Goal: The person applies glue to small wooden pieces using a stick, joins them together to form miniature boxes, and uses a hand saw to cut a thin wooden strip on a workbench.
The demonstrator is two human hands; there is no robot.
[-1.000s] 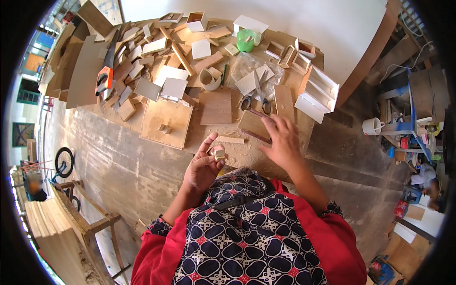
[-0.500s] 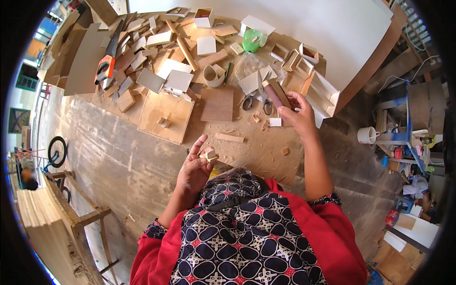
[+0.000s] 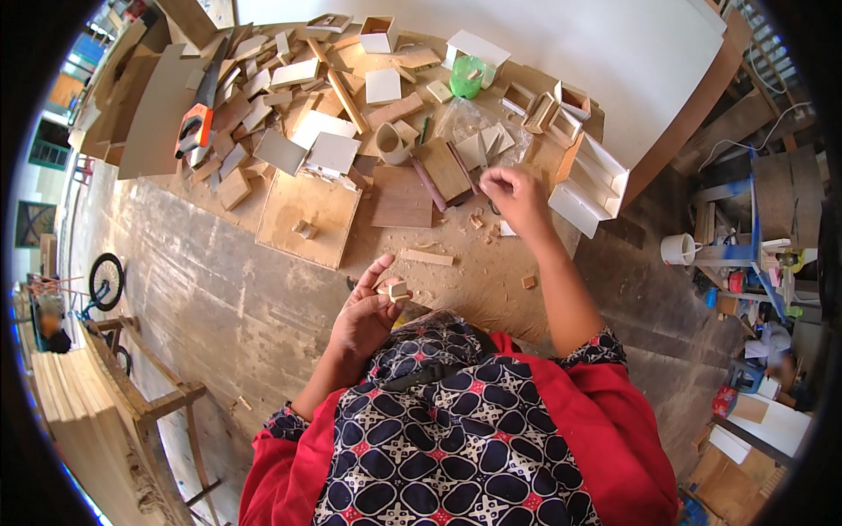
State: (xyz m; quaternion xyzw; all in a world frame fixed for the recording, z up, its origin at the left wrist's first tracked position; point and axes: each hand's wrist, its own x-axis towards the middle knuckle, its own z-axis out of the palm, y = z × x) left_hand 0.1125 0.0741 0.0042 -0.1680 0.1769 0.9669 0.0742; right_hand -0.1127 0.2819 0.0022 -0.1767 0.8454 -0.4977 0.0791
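Note:
My left hand is in front of my body, pinching a small pale wooden piece between thumb and fingers, its index finger extended. Over the work board, my right hand has its fingers curled in, fingertips beside the right edge of a flat wooden block. Reddish-brown, sandpaper-like material covers the block's long edges. What those fingertips hold, if anything, is hidden. The scissors lie partly covered by the block and the hand. A thin wooden strip lies on the sawdust-strewn board between the hands.
A heap of wood offcuts spreads across the far left, with an orange-handled saw beside it. Small white boxes, a green plastic cup and a roll stand farther back. A wooden trestle is at left.
My right hand has put the block down flat, over part of the scissors, and its fingers have curled beside it. My left hand has shifted slightly right, still pinching the small piece.

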